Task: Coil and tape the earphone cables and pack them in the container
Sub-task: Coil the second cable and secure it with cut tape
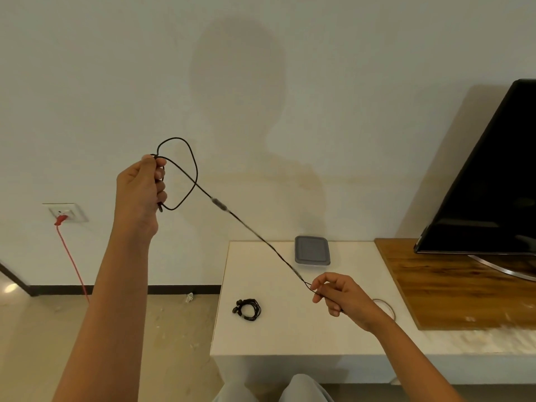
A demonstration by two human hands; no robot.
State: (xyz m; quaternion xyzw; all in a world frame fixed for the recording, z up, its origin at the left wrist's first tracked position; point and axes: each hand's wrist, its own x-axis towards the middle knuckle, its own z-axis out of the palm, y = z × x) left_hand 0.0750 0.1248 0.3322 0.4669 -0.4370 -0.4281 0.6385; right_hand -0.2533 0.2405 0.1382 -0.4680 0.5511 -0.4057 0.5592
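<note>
Head view, left hand point(139, 192) gripping looped earphone cable point(219, 203), right hand point(339, 297) pinching its end (line taut)

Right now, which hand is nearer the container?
Right. The right hand is just in front of the container; the left hand is raised far to its left.

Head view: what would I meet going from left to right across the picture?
Wall socket → left hand gripping the looped earphone cable → coiled earphones on the table → lidded grey container → television.
</note>
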